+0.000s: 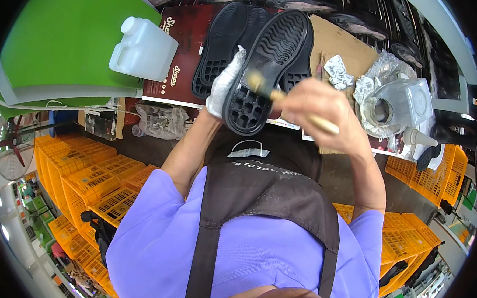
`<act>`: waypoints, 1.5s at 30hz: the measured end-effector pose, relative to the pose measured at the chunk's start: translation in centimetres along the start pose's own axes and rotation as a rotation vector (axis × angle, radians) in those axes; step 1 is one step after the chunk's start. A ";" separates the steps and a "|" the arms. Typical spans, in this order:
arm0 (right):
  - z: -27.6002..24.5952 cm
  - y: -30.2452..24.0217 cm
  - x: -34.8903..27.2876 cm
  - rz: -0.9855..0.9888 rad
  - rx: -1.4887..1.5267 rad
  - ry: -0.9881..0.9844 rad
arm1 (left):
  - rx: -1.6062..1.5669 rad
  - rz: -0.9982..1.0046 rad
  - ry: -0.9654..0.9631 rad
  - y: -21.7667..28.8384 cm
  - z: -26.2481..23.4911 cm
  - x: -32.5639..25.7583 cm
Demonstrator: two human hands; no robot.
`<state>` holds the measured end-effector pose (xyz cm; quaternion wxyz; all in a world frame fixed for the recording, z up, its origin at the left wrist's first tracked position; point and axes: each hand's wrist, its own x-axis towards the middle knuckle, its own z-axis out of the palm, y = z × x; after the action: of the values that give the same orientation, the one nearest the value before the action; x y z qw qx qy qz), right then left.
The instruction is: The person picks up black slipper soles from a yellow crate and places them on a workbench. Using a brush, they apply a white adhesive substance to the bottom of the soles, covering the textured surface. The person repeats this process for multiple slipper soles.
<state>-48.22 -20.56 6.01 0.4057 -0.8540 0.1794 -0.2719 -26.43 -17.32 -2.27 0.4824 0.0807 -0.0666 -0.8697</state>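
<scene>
My left hand (224, 91), in a white glove, grips the edge of a black shoe sole (280, 43) and holds it tilted, tread side up. A glossy wet streak shows across the middle of that sole. My right hand (321, 107) is closed round the wooden handle of a brush (324, 124), whose pale bristles are over the sole's middle. Motion blurs the brush head, so whether it touches the sole is hard to tell. Behind and beside the held sole lie more black soles (221, 37), partly hidden by it.
A white plastic jug (152, 50) stands on the left near a green panel (71, 38). Crumpled wrapping (338, 72) and a cut clear plastic container (405, 104) sit on the right, beside brown cardboard (336, 38). Racked black shoe parts (300, 2) line the back; orange crates (96, 179) surround me.
</scene>
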 end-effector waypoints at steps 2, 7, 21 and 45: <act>-0.3 -0.4 0.1 -0.126 0.146 -0.134 | 0.096 0.027 -0.001 0.0 -0.6 0.3; -2.5 1.0 0.9 -0.173 -0.053 -0.166 | -0.073 -0.177 0.134 -0.1 2.3 -0.2; -4.6 4.5 -0.7 0.370 -0.195 0.493 | -0.036 -0.125 -0.045 -1.0 1.9 0.0; -3.9 1.7 -5.6 0.217 0.631 0.795 | 0.831 0.538 -0.145 17.4 18.4 10.2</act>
<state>-55.19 -20.96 4.97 0.5699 -0.4972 0.3165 -0.5726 -21.15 -34.43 18.35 0.6106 0.1854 -0.4594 -0.6179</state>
